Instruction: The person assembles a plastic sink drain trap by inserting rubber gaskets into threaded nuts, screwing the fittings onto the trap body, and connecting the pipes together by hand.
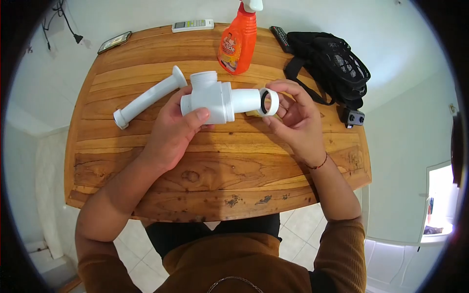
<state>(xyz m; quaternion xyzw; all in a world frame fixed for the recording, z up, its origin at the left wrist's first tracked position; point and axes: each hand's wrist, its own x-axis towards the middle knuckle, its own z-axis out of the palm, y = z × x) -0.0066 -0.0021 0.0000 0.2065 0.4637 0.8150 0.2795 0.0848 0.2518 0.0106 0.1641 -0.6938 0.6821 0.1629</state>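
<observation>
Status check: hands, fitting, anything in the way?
Left hand gripping white plastic drain fitting. Right hand on white ring at tube end, black seal inside. Possible snag: loose white flanged pipe, just beyond left hand.

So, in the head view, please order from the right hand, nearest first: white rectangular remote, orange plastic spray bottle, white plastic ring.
1. White ring: at the right hand.
2. Spray bottle: forward, left.
3. Remote: far edge, farther left.
</observation>
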